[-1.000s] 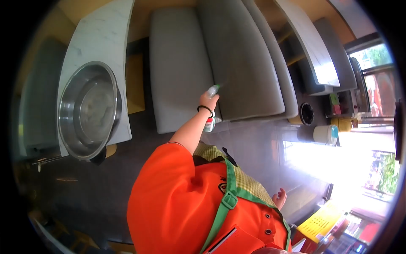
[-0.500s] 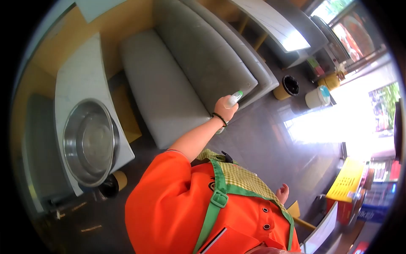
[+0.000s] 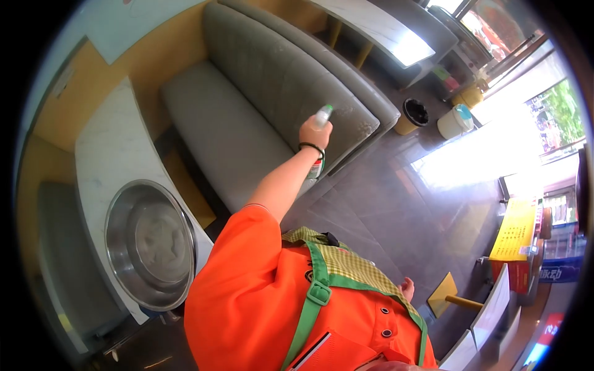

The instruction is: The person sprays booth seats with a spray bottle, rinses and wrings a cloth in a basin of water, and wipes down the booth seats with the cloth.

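Observation:
My left hand (image 3: 315, 133) is wrapped around a spray bottle (image 3: 322, 117) with a clear-white head and green tip. The bottle's labelled lower body shows below my wrist, beside a dark wristband. It points toward the grey bench backrest (image 3: 272, 68), where whitish wet marks and specks show near the far end. Low beside the checked apron (image 3: 356, 266) hangs my right hand (image 3: 406, 288), partly hidden, its fingers loosely apart with nothing visible in them.
A steel basin (image 3: 151, 247) stands on a marble-look table (image 3: 108, 133) at left. Near the bench end are a black-lined bin (image 3: 413, 114) and a white bucket (image 3: 455, 122). Another table (image 3: 492, 309) with a yellow foot is at lower right.
My left hand and the spray bottle have moved left and up along the backrest. White marks now show on the bench back. The camera view has shifted, and the basin appears lower.

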`<state>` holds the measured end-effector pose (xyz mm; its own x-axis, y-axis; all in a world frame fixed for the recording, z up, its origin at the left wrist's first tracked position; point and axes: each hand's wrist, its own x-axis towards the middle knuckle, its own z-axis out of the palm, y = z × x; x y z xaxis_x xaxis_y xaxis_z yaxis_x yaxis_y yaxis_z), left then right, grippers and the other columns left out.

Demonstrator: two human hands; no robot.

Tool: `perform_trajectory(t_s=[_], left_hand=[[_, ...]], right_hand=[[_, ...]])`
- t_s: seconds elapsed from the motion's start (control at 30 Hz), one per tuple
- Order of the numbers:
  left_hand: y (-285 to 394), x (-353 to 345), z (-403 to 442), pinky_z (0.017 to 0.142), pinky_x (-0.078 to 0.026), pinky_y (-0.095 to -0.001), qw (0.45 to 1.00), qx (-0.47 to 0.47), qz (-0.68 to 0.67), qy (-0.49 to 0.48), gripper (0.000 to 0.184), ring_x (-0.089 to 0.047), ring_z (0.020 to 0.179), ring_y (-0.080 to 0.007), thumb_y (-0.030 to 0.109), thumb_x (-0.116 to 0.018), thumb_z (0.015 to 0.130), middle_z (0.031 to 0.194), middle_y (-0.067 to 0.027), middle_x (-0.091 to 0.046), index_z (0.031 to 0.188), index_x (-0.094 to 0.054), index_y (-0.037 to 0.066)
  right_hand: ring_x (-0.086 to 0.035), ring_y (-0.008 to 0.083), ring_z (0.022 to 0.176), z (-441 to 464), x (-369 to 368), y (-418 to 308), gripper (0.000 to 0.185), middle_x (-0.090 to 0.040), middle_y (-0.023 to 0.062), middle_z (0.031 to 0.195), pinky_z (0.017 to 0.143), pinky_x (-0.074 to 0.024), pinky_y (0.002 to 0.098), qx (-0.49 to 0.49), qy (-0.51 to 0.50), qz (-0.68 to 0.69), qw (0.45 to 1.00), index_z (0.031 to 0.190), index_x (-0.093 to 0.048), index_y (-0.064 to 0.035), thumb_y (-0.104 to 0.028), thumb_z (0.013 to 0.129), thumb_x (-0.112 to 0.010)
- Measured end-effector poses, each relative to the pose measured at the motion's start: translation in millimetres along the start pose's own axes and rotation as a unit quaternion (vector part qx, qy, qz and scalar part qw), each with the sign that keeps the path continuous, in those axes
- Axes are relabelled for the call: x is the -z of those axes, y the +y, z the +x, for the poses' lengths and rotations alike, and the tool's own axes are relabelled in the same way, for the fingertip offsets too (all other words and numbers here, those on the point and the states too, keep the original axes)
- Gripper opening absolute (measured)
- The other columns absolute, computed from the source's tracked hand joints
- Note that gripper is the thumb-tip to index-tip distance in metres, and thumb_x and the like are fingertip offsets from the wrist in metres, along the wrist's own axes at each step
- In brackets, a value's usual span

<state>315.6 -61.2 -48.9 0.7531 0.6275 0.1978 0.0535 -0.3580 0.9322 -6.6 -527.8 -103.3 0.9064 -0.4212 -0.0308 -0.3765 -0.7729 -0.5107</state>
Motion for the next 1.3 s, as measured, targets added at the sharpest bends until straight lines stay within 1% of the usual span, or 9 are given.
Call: perform_trajectory(t_s=[0.17, 0.27, 0.4, 0.47, 0.57, 0.7, 0.83, 0.9, 1.3], left_hand=[[-26, 12, 52, 0.068, -0.046, -0.0357, 0.978, 0.117, -0.171, -0.003, 0.032, -0.061, 0.073, -0.0288, 0.025, -0.066, 0.065, 0.074, -0.0145, -0.063, 0.082, -0.061, -0.002], [-36, 15, 78, 0.068, -0.046, -0.0352, 0.979, 0.074, -0.19, -0.005, 0.033, -0.061, 0.071, -0.0276, 0.026, -0.067, 0.065, 0.073, -0.0128, -0.063, 0.083, -0.061, -0.002], [2, 40, 79, 0.069, -0.045, -0.0358, 0.992, 0.074, -0.075, 0.068, 0.028, -0.061, 0.073, -0.0285, 0.022, -0.062, 0.064, 0.074, -0.0156, -0.062, 0.078, -0.061, -0.002], [-23, 34, 89, 0.069, -0.046, -0.0365, 0.985, 0.075, -0.113, 0.103, 0.027, -0.061, 0.073, -0.0295, 0.021, -0.059, 0.063, 0.073, -0.0173, -0.062, 0.077, -0.061, -0.002], [-64, 43, 106, 0.07, -0.046, -0.0364, 0.967, 0.188, -0.141, 0.098, 0.03, -0.061, 0.078, -0.0296, 0.023, -0.062, 0.063, 0.079, -0.0181, -0.063, 0.079, -0.061, -0.002], [-98, 70, 99, 0.073, -0.045, -0.0384, 0.975, 0.165, -0.102, 0.106, 0.04, -0.06, 0.08, -0.0333, 0.031, -0.067, 0.063, 0.083, -0.0204, -0.062, 0.084, -0.06, -0.003], [-122, 74, 94, 0.072, -0.045, -0.0405, 0.976, 0.175, -0.035, 0.126, 0.035, -0.059, 0.08, -0.0364, 0.025, -0.062, 0.063, 0.082, -0.022, -0.061, 0.083, -0.06, -0.004], [-131, 76, 96, 0.071, -0.046, -0.0404, 0.952, 0.25, -0.072, 0.162, 0.033, -0.059, 0.078, -0.0365, 0.022, -0.06, 0.062, 0.08, -0.0224, -0.061, 0.082, -0.06, -0.004], [-117, 77, 25, 0.071, -0.045, -0.0404, 0.968, 0.238, 0.009, 0.074, 0.029, -0.059, 0.077, -0.0356, 0.022, -0.06, 0.063, 0.078, -0.0215, -0.061, 0.081, -0.062, -0.001]], right_hand=[[-0.049, 0.02, 0.068, -15, 0, 4, 0.035, -0.05, 0.0072, 0.075, 0.064, -0.0422, 0.0317, -0.029, 0.007, 0.015, 0.999, 0.098, -0.056, -0.0062, -0.003, 0.063, -0.053], [-0.05, 0.0208, 0.069, -13, 1, 7, 0.035, -0.051, 0.0075, 0.076, 0.065, -0.0426, 0.0329, -0.021, -0.001, 0.002, 1.0, 0.097, -0.056, -0.0063, -0.003, 0.063, -0.053], [-0.05, 0.0212, 0.07, -8, 6, -13, 0.035, -0.051, 0.0077, 0.077, 0.066, -0.0428, 0.0336, -0.015, 0.004, -0.02, 1.0, 0.097, -0.056, -0.0065, -0.003, 0.063, -0.053], [-0.05, 0.0214, 0.07, -4, 7, -13, 0.034, -0.051, 0.0077, 0.077, 0.066, -0.0428, 0.0334, 0.004, 0.01, -0.017, 1.0, 0.097, -0.056, -0.0065, -0.003, 0.063, -0.053], [-0.049, 0.0208, 0.069, -1, 6, -15, 0.034, -0.05, 0.0073, 0.076, 0.065, -0.0429, 0.0327, 0.007, 0.009, -0.018, 1.0, 0.097, -0.055, -0.0064, -0.003, 0.063, -0.053], [-0.049, 0.0189, 0.067, -1, 4, -8, 0.034, -0.05, 0.0062, 0.074, 0.064, -0.0427, 0.0312, -0.024, 0.005, 0.003, 1.0, 0.098, -0.055, -0.0059, -0.004, 0.064, -0.054], [-0.048, 0.0196, 0.067, 0, 8, -19, 0.034, -0.049, 0.0065, 0.073, 0.063, -0.0421, 0.0314, -0.019, -0.01, -0.03, 0.999, 0.097, -0.055, -0.0055, -0.003, 0.064, -0.053], [-0.048, 0.0203, 0.067, 6, 11, -20, 0.034, -0.049, 0.0069, 0.073, 0.063, -0.0414, 0.032, 0.03, -0.006, -0.063, 0.998, 0.097, -0.055, -0.0051, -0.002, 0.063, -0.052], [-0.047, 0.0204, 0.067, 49, 3, -60, 0.034, -0.047, 0.0069, 0.074, 0.063, -0.0411, 0.0321, 0.103, -0.016, -0.063, 0.993, 0.097, -0.054, -0.0045, 0.001, 0.064, -0.051]])
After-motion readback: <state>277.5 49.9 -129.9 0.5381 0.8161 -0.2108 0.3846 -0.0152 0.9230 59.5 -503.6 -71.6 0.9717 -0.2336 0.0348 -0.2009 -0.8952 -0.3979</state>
